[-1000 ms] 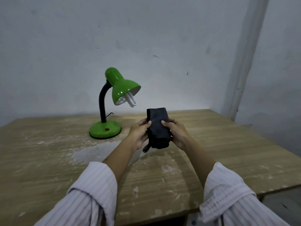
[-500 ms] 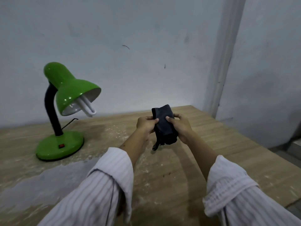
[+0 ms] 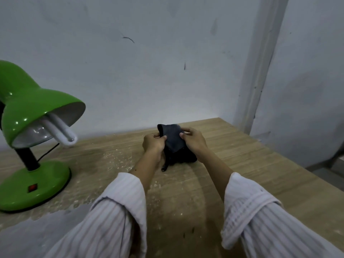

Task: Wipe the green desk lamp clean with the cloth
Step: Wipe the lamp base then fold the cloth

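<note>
The lamp [image 3: 35, 135] is seen at the left edge of the view, standing upright on the desk [image 3: 251, 164], well apart from the hands. Its round green base [image 3: 35, 185] is set flat, with a red switch [image 3: 32, 187] on top, and a black neck [image 3: 28, 159] is carried up from it. The shade [image 3: 31, 108] is tilted so that its open mouth is pointed down and to the right, and a white bulb [image 3: 61, 129] is seen sticking out along that same slant. A dark cloth [image 3: 174, 139] is held up between both hands near the middle of the desk, folded into a bundle with its long axis roughly upright; its lower part is hung close to the desk, though whether it is touched cannot be told. The cloth's left edge is pinched by the left hand [image 3: 153, 143], whose fingers are curled round it. Its right edge is pinched by the right hand [image 3: 193, 139], the thumb laid on the front and the fingers [image 3: 188, 130] curled over the top. Striped sleeves [image 3: 260, 220] are seen pushed back from both wrists.
</note>
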